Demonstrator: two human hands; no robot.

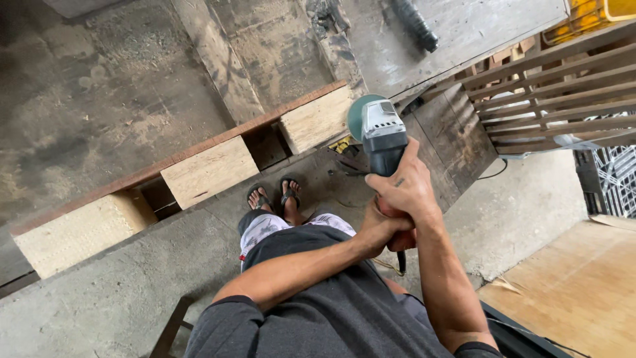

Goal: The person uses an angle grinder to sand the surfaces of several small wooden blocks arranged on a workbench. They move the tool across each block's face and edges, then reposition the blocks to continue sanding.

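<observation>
- angle grinder [382, 136] held upright over the concrete floor [112, 292], its green disc just beside the wooden pallet's [199, 169] near edge.
- right hand [405, 189] closed around the grinder body.
- left hand [379, 229] wrapped around the handle's lower end.
- sandalled feet [275, 197] below.

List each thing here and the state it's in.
Angle grinder: held up in both hands, disc clear of the wood.
Right hand: gripping the grinder body.
Left hand: closed on the rear handle.
Wooden pallet: standing on its edge on the floor.
Slatted frame: untouched.
</observation>
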